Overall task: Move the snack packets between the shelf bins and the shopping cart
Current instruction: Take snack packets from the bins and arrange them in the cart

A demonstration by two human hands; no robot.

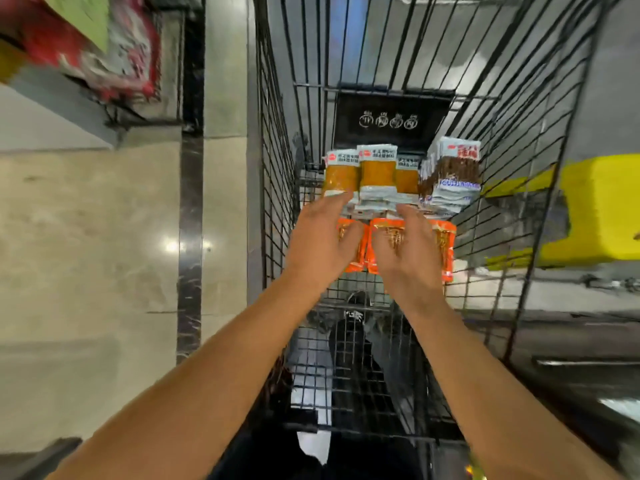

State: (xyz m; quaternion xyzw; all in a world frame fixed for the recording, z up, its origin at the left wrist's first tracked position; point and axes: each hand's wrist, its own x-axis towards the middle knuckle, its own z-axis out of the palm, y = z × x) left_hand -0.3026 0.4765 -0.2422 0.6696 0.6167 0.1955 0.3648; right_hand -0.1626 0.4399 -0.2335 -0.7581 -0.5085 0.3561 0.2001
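Inside the black wire shopping cart [277, 168] lie stacks of snack packets. Amber packets with white tops [377, 171] stand in a row at the far end, and a stack of brown-and-white packets [453, 171] sits to their right. Orange packets [446, 244] lie nearer to me. My left hand [318, 244] reaches over the orange packets, its fingertips touching the lower edge of the amber row. My right hand [405, 251] lies over the orange packets with fingers stretched toward the same row. Neither hand grips a packet that I can see.
A shelf bin with red and white packets [114, 53] shows blurred at the upper left. Pale tiled floor [86, 237] with a dark strip runs left of the cart. A yellow object [595, 209] sits right of the cart, outside its wire wall.
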